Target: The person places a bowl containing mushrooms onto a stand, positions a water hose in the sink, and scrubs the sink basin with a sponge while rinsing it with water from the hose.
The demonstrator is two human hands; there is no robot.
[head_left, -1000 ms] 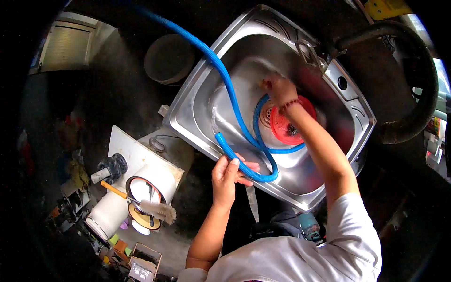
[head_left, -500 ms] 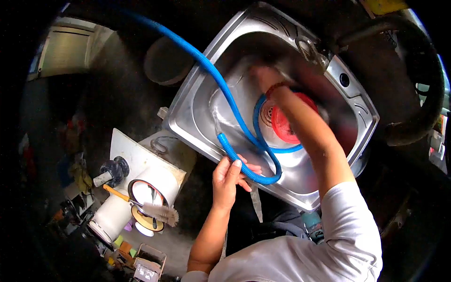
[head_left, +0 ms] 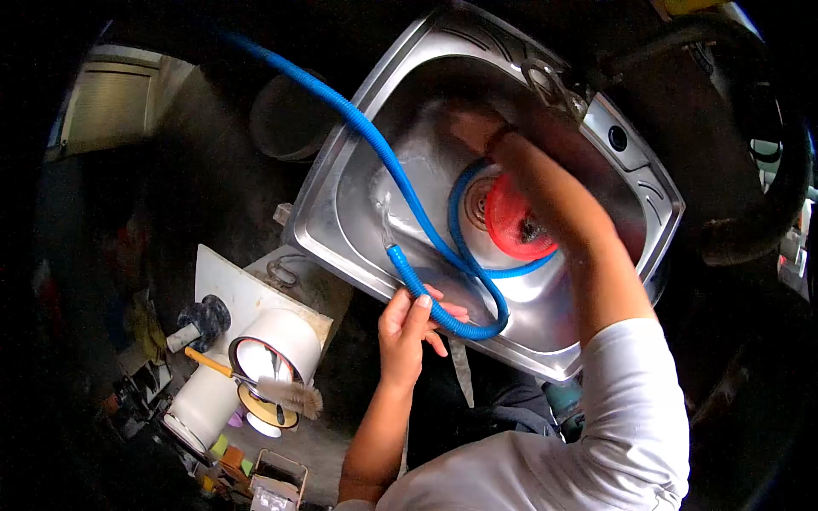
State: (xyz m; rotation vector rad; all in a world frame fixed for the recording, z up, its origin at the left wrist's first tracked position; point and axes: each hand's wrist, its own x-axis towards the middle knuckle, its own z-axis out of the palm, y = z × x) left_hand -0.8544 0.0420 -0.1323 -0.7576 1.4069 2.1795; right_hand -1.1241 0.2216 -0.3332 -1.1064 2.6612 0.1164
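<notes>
My left hand (head_left: 407, 328) is closed around a blue corrugated hose (head_left: 416, 285) near its end, at the front rim of a stainless steel sink (head_left: 328, 251). Water runs from the hose mouth into the basin. The hose loops through the sink and climbs out over its far left rim. My right hand (head_left: 473, 128) is low in the basin by the far wall, dim and blurred, so its fingers cannot be made out. Under my right forearm, a round red plastic basket or bowl (head_left: 509, 223), partly hidden, lies beside the drain (head_left: 477, 204) with something dark in it.
Left of the sink, a low white table (head_left: 226, 277) bears a white cylindrical container (head_left: 290, 336) and a bristle brush (head_left: 290, 397) with a yellow handle. A looped metal fitting (head_left: 545, 81) is at the sink's far rim. A dark round tub (head_left: 290, 119) stands behind left.
My right hand has shifted slightly within the basin, and more of the red piece shows. The view has moved a little. My left hand keeps its hold on the hose, and water still flows.
</notes>
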